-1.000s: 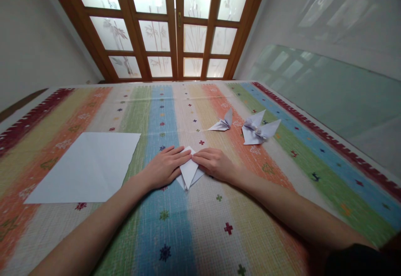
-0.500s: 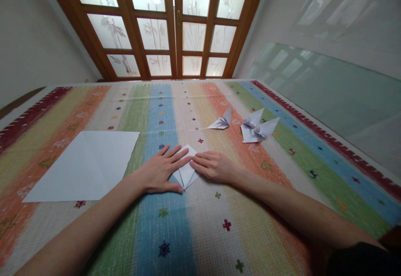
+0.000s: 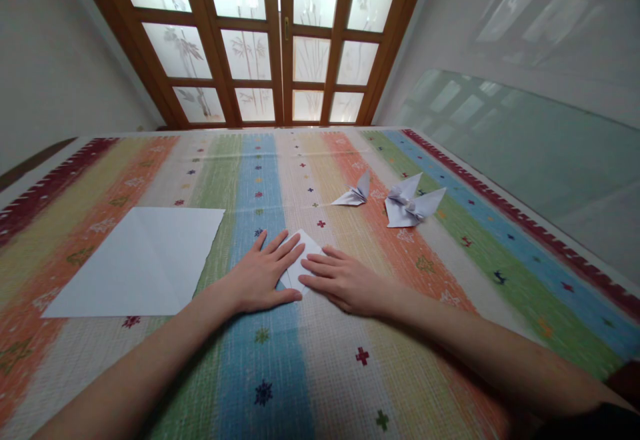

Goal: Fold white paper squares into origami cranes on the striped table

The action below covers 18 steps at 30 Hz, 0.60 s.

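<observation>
A small folded piece of white paper, roughly diamond-shaped, lies flat on the striped tablecloth between my hands. My left hand rests on its left side with the fingers spread and the thumb along its near corner. From the right, my right hand lies on the paper with fingers stretched out, the fingertips on its middle and right part. Both hands press from above, and much of the paper is hidden beneath them.
To the left lies a large sheet of white paper with one torn edge. Folded paper figures stand at the right: a small pointed one and several-winged folded shapes beyond it. Wooden doors with frosted panes stand behind the table.
My right hand has slid slightly toward me, and its fingers have gone from bunched together to stretched out over the paper. My left hand has barely shifted.
</observation>
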Each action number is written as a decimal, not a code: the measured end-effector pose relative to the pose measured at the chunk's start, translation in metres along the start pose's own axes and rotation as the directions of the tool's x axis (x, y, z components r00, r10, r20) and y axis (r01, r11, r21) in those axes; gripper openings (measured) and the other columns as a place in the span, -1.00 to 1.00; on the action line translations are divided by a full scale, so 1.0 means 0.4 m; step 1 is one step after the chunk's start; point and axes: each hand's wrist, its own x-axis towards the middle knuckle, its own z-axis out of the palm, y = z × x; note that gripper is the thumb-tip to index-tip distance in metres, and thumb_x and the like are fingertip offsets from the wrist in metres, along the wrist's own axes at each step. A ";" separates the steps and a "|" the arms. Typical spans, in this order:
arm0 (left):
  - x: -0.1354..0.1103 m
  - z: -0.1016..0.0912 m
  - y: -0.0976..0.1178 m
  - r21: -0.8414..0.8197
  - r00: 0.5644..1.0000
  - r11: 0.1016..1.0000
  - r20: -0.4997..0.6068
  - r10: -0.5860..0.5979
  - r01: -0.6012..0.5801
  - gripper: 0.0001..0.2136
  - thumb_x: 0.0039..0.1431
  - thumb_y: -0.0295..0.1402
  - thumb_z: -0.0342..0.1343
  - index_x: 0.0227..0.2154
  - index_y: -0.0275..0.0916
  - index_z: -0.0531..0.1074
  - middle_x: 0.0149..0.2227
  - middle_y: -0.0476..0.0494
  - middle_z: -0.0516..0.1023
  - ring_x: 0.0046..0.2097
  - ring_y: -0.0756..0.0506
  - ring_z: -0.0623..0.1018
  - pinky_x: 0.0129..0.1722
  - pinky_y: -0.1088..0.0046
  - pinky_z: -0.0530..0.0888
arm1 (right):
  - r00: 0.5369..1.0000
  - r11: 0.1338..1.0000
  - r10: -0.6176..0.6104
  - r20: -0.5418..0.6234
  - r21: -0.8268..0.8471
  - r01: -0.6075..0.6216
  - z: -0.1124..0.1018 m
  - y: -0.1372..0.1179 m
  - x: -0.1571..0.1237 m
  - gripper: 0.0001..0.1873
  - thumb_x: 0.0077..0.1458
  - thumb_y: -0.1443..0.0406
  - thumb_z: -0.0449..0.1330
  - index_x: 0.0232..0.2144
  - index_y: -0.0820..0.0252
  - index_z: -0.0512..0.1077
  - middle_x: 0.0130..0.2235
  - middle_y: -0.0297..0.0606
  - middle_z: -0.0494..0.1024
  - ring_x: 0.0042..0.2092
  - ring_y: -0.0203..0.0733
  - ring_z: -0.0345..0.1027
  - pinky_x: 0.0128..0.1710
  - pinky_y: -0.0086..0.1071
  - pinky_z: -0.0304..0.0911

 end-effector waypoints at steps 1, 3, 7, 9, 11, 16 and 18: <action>0.000 0.000 -0.001 0.004 1.000 1.000 0.005 0.005 -0.005 -0.12 0.13 0.26 -0.11 0.36 -0.22 -0.06 0.40 -0.30 -0.11 0.41 -0.36 -0.08 0.30 -0.14 -0.18 | 1.000 0.999 0.011 0.001 0.033 -0.011 0.000 0.004 -0.003 -0.60 0.33 0.28 -0.05 0.16 0.19 0.31 0.18 -0.10 0.41 0.26 -0.08 0.19 0.22 -0.07 0.09; -0.001 -0.001 -0.004 0.006 1.000 1.000 0.020 0.014 -0.014 -0.08 0.10 0.29 -0.11 0.36 -0.25 -0.06 0.40 -0.33 -0.12 0.41 -0.37 -0.10 0.30 -0.14 -0.19 | 0.999 0.996 0.044 0.004 0.076 -0.044 -0.001 0.017 -0.008 -0.58 0.33 0.27 -0.05 0.18 0.21 0.29 0.20 -0.11 0.40 0.27 -0.11 0.18 0.24 -0.09 0.07; -0.002 -0.009 -0.017 -0.008 0.997 0.998 0.059 0.059 -0.059 0.05 -0.03 0.37 -0.07 0.37 -0.27 -0.13 0.41 -0.38 -0.19 0.41 -0.40 -0.12 0.29 -0.14 -0.21 | 0.990 0.988 0.138 0.017 0.067 -0.138 -0.005 0.042 -0.020 -0.53 0.32 0.25 -0.02 0.22 0.26 0.26 0.24 -0.05 0.34 0.28 -0.06 0.18 0.25 0.03 0.04; -0.005 -0.011 -0.023 -0.016 0.994 0.997 0.077 0.079 -0.078 0.12 -0.10 0.40 -0.05 0.37 -0.29 -0.15 0.40 -0.40 -0.22 0.40 -0.42 -0.14 0.29 -0.16 -0.22 | 0.988 0.987 0.155 0.021 0.048 -0.156 -0.009 0.049 -0.024 -0.52 0.32 0.23 -0.01 0.22 0.27 0.25 0.23 -0.04 0.34 0.27 -0.03 0.18 0.25 0.06 0.04; -0.007 -0.012 -0.025 -0.024 0.994 0.996 0.073 0.086 -0.085 0.10 -0.07 0.39 -0.08 0.37 -0.29 -0.15 0.40 -0.41 -0.21 0.40 -0.42 -0.14 0.29 -0.15 -0.22 | 0.988 0.987 0.157 0.017 0.035 -0.157 -0.013 0.051 -0.025 -0.53 0.32 0.22 -0.01 0.22 0.27 0.26 0.23 -0.04 0.36 0.27 -0.03 0.17 0.25 0.06 0.04; -0.009 -0.002 -0.006 -0.050 1.000 0.999 0.010 -0.005 0.005 -0.20 0.24 0.20 -0.22 0.37 -0.24 -0.08 0.40 -0.31 -0.07 0.40 -0.35 -0.05 0.31 -0.11 -0.15 | 0.989 0.988 0.149 0.011 0.023 -0.150 -0.024 0.040 -0.020 -0.56 0.32 0.20 0.01 0.19 0.19 0.31 0.23 -0.02 0.35 0.29 0.00 0.15 0.24 0.06 0.06; -0.011 0.006 0.007 -0.033 0.998 0.998 -0.025 -0.061 0.061 -0.21 0.23 0.17 -0.16 0.36 -0.28 -0.04 0.39 -0.32 -0.04 0.39 -0.39 -0.03 0.30 -0.16 -0.14 | 0.987 0.987 0.159 0.022 0.015 -0.160 -0.028 0.031 -0.020 -0.59 0.32 0.20 0.02 0.16 0.14 0.34 0.22 -0.02 0.35 0.28 0.02 0.15 0.23 0.07 0.06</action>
